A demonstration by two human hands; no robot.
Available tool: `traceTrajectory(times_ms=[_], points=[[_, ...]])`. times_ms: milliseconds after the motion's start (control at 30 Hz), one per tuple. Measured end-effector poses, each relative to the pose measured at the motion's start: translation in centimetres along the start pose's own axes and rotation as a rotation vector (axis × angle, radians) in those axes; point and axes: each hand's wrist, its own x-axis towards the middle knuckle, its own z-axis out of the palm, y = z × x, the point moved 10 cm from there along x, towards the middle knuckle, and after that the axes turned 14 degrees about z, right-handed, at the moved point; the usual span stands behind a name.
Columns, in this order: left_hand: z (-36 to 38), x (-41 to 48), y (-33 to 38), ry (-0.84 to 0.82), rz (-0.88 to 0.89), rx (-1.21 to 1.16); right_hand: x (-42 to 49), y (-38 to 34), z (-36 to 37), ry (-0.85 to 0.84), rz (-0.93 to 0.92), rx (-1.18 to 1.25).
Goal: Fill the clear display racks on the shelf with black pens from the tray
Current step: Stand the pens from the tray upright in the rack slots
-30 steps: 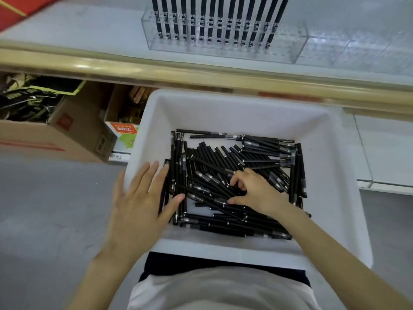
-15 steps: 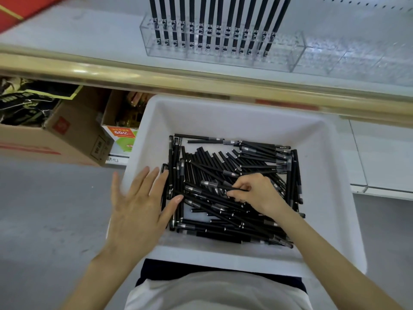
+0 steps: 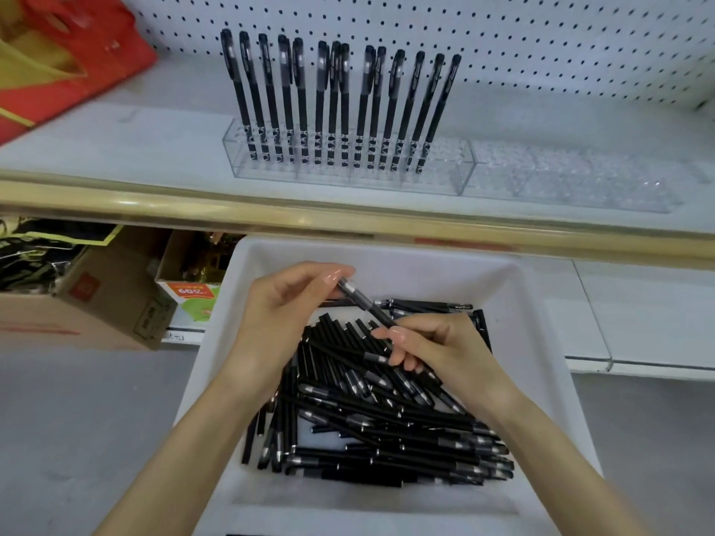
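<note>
Up come both hands out of the heap: half a second ago the left hand (image 3: pixel 286 303) lay flat at the tray's left edge and the right hand (image 3: pixel 437 350) was picking among the pens, and now they share a single black pen (image 3: pixel 363 305) above the pile. The left grip pinches its upper end between thumb and fingertip. The right grip is curled round its lower end. The pen slants down from left to right, over the far half of the white tray (image 3: pixel 425 272).

Down in that tray lies the heap of black pens (image 3: pixel 387 427), criss-crossed and too many to count, packed toward the near and right walls. Bare white bottom shows along the far wall.

Up on the white shelf (image 3: pixel 116 145), two clear display racks stand end to end near the gold front edge (image 3: pixel 348 220). The left rack (image 3: pixel 348 174) has fourteen pens (image 3: pixel 321 110) standing upright or slightly leaning, spread from its left end to short of its right end. The right rack (image 3: pixel 572 179) touches its right end.

A red bag (image 3: pixel 65 56) sits at the shelf's far left corner, with open shelf between it and the racks. The pegboard (image 3: pixel 522 36) backs the shelf. Cardboard boxes (image 3: pixel 100 303) sit below, left of the tray.
</note>
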Motion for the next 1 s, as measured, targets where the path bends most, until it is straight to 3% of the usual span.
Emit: traceTrajectory(times_ms=[167,467,633,767,833,1000], points=[[1.7,2.3,2.0,-0.018,0.086,0.005,0.1,-3.0,-0.9,0.023,-0.101,-0.03],[6.7,6.8,7.7,-0.213,0.302,0.089,0.1,-10.1,-3.7,0.068,-0.291,-0.114],[8.2,9.4,8.3,-0.348,0.437,0.522,0.2,-14.4,-10.8,0.262,-0.358,-0.157],[9.9,10.4,5.8,-0.593,0.608,1.166,0.6,-17.9,-16.6,0.404,-0.397,-0.08],[10.1,11.1,4.8,-0.642,0.632,1.299,1.2,-19.6,-17.9,0.425,-0.413,-0.04],[10.2,12.5,2.6,-0.725,0.492,1.414,4.3,-22.2,-18.3,0.469,-0.42,-0.102]])
